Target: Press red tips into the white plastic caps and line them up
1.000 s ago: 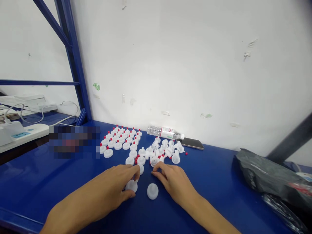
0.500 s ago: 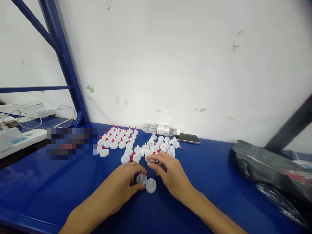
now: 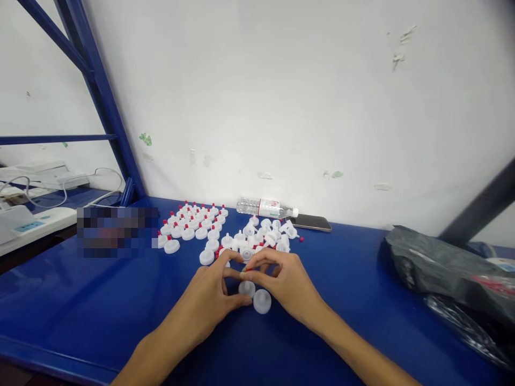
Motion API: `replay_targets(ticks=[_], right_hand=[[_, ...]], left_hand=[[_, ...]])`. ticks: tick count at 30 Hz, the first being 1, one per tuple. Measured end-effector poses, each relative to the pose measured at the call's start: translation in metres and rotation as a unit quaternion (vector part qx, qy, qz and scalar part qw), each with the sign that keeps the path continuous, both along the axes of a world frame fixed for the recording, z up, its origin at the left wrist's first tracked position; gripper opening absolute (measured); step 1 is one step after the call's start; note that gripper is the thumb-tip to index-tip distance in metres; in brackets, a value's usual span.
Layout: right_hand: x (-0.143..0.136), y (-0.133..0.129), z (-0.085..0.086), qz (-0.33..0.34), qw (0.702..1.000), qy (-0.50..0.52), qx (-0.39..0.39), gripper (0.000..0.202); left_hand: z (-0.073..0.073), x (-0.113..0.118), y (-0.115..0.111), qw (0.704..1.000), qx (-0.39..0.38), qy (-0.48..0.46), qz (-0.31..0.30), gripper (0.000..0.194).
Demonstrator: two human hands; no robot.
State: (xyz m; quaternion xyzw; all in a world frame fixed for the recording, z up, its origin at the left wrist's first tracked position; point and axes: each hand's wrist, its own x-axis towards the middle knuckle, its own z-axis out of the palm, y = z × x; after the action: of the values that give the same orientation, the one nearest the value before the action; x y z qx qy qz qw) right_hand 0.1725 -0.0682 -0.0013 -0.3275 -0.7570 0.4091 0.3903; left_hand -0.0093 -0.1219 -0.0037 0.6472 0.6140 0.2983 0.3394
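My left hand (image 3: 213,287) is curled around a white nozzle cap (image 3: 247,290), its thumb at the base and its fingers on the far side. Just above that cap's spout, my right hand (image 3: 277,276) pinches a small red tip cap (image 3: 249,270), mostly hidden by the fingertips. Beside the held cap stands another white nozzle cap (image 3: 262,302) with no red tip. Behind my hands lies a heap of loose white nozzle caps (image 3: 267,234), with several red tips (image 3: 218,251) among them. To the left, rows of white caps with red tips (image 3: 188,232) stand upright.
A clear plastic bottle (image 3: 269,208) lies by the wall, with a phone (image 3: 311,222) next to it. A grey plastic bag (image 3: 438,268) rests at the right. A white power strip (image 3: 44,225) and a blue frame post (image 3: 112,102) are at the left.
My right hand has come from the heap's near edge to above the white cap, with the red tip in its fingers. My left hand and both near caps have shifted right in view.
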Motion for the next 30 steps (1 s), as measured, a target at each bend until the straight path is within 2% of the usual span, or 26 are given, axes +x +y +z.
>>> replay_targets(ticks=[5,8,14,19,24,30], right_hand=[[0.000,0.001,-0.002,0.050,0.998,-0.014,-0.036,0.014],[0.002,0.003,-0.004,0.077,0.996,-0.019,-0.051,0.013],[0.006,0.008,-0.009,0.124,0.985,0.025,-0.115,0.017],[0.006,0.011,-0.013,0.125,0.984,0.028,-0.127,0.020],[0.006,0.013,-0.012,0.093,0.992,0.006,-0.084,0.020],[0.008,0.014,-0.010,0.110,0.988,0.019,-0.111,0.021]], left_hand=[[0.001,-0.001,0.000,1.000,0.014,-0.002,-0.019,0.059],[0.000,-0.002,0.000,1.000,0.006,-0.002,-0.012,0.061],[0.002,-0.001,0.000,1.000,0.003,-0.001,-0.005,0.061],[0.004,0.000,0.000,1.000,0.000,0.005,-0.008,0.059],[0.004,0.000,0.001,1.000,-0.001,0.013,0.004,0.058],[0.006,0.000,0.000,1.000,0.006,0.010,-0.007,0.056]])
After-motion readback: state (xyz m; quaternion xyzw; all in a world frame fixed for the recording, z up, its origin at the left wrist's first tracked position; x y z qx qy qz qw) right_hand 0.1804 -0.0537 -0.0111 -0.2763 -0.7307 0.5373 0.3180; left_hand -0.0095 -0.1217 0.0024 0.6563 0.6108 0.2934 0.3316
